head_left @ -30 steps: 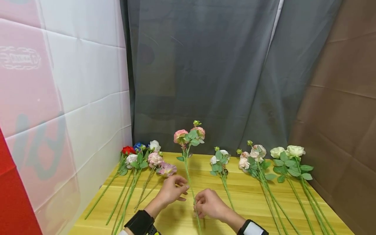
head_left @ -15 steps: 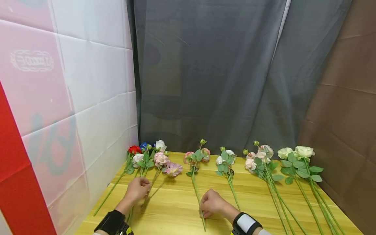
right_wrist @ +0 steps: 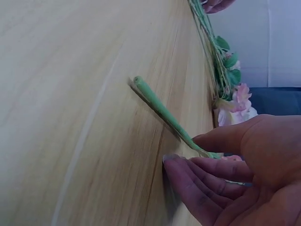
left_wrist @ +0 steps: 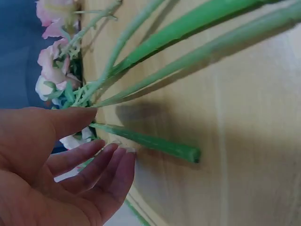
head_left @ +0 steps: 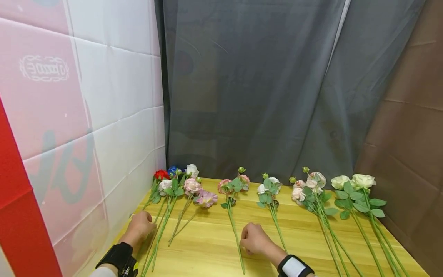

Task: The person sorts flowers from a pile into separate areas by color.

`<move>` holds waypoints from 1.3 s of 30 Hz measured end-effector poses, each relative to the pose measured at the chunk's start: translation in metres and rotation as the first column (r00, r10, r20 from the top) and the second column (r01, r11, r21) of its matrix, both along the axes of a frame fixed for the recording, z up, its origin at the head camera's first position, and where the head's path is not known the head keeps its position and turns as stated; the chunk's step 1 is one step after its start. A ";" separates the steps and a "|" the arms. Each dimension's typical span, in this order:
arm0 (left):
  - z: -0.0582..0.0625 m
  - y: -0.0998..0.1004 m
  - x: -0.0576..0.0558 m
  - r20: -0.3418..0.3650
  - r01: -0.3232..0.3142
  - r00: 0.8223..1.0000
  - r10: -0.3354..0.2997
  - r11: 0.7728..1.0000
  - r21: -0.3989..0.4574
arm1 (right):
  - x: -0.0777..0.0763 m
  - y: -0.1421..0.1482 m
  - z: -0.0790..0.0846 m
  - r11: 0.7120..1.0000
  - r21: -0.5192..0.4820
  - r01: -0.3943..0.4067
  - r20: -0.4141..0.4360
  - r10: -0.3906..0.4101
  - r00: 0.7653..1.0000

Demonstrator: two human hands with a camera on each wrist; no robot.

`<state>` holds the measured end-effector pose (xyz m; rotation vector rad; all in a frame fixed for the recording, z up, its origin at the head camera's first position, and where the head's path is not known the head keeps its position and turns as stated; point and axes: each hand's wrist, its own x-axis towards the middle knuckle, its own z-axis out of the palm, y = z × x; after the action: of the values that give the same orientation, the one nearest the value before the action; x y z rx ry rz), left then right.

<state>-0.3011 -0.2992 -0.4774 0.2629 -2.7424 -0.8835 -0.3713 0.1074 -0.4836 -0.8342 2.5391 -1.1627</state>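
Observation:
My left hand (head_left: 140,227) is low at the left, by the stem of a red rose (head_left: 161,174). In the left wrist view, a green stem (left_wrist: 155,143) runs between its thumb and fingers, which stand apart. My right hand (head_left: 256,239) is close beside the stem of a pink two-headed flower (head_left: 225,186) lying on the table. Seen from the right wrist, that stem (right_wrist: 157,106) passes by the thumb tip, with the fingers loosely bent and a narrow gap to the thumb. Whether the thumb touches the stem is hard to tell.
White (head_left: 165,186), blue (head_left: 173,171) and pale pink (head_left: 192,186) flowers and a mauve flower (head_left: 206,199) lie at the left. White (head_left: 273,186), blush (head_left: 315,181) and cream (head_left: 363,181) flowers lie rightward on the wooden table (head_left: 200,246). Cloth walls surround it.
The upright pink flower has been lowered onto the table by my right hand, whose fingers have since shifted slightly off its stem. My left hand has moved left to the red rose's stem.

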 end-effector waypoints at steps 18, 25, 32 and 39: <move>0.003 0.035 -0.017 0.060 0.057 0.997 -0.051 0.994 -0.098 | 0.004 0.010 -0.001 1.000 0.000 0.014 0.034 -0.014 0.999; 0.013 0.028 -0.016 0.052 0.099 0.993 -0.104 0.990 0.097 | 0.005 0.018 0.000 0.999 0.013 0.045 0.046 -0.046 0.998; 0.018 0.019 -0.012 0.035 0.118 0.990 -0.134 0.948 0.295 | 0.004 0.020 0.001 0.999 0.022 0.044 0.031 -0.045 0.999; 0.024 0.014 -0.008 -0.005 0.078 0.997 -0.080 0.955 0.285 | 0.003 0.020 0.000 0.999 0.024 0.038 0.024 -0.039 0.999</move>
<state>-0.3087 -0.2852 -0.4537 0.2092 -2.6413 -1.3041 -0.3680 0.1272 -0.4832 -0.7643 2.5549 -1.1443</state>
